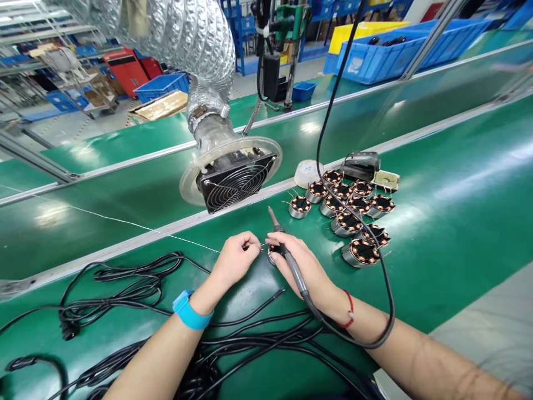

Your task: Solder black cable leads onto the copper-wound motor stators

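Note:
My left hand [238,256], with a blue band at the wrist, is closed in a pinch on a thin wire end beside a motor stator. My right hand [306,265] holds a soldering iron [293,270] whose tip points up and away; its fingers also reach over the stator [272,254], mostly hidden beneath them. A thin white strand [166,234] runs from the left towards my left hand. Right of my hands stand several round stators [360,253] with copper windings and short wire ends.
A round fume extractor [239,183] on a silver duct hangs just beyond my hands. Black cables [137,283] lie coiled at the left and under my forearms. The iron's black cord [322,133] loops over the stators. A white cup [307,172] and soldering stand [362,165] are behind.

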The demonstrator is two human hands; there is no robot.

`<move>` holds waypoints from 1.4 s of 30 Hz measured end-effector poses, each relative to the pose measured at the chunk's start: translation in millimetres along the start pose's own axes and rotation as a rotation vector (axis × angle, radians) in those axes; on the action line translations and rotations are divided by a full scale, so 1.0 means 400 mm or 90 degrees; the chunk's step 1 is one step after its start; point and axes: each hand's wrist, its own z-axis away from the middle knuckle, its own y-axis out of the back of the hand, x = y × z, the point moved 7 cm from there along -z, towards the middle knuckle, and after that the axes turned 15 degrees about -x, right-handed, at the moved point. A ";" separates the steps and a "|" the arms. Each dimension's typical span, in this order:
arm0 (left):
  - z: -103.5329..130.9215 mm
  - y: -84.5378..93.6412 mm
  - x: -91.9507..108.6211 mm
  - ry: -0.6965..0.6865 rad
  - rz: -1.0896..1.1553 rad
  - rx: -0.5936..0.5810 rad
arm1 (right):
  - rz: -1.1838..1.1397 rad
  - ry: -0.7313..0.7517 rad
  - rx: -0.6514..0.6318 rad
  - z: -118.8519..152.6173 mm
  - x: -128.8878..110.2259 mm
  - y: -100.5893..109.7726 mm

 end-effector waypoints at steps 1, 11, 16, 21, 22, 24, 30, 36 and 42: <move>0.002 0.000 0.000 -0.002 0.000 0.003 | 0.002 0.009 0.004 0.004 0.000 -0.004; 0.024 -0.005 0.022 -0.057 0.056 0.019 | -0.010 0.042 0.077 0.006 -0.011 0.006; 0.032 -0.013 0.034 -0.051 0.049 -0.013 | -0.051 0.016 0.101 0.004 0.000 0.006; 0.037 -0.025 0.038 -0.025 0.070 -0.044 | -0.157 -0.019 0.094 0.004 0.032 -0.006; 0.037 -0.026 0.037 -0.025 0.070 -0.045 | -0.176 -0.019 0.087 0.003 0.034 -0.008; 0.038 -0.023 0.039 -0.041 0.061 -0.027 | -0.205 -0.017 0.080 0.002 0.035 -0.010; 0.042 -0.024 0.049 -0.082 -0.015 -0.033 | -0.268 -0.006 0.079 -0.001 0.038 -0.013; 0.047 -0.027 0.061 -0.063 -0.083 -0.091 | -0.282 -0.006 0.070 -0.005 0.042 -0.020; 0.040 -0.033 0.044 -0.029 -0.068 -0.097 | -0.184 0.002 0.042 0.003 0.028 -0.011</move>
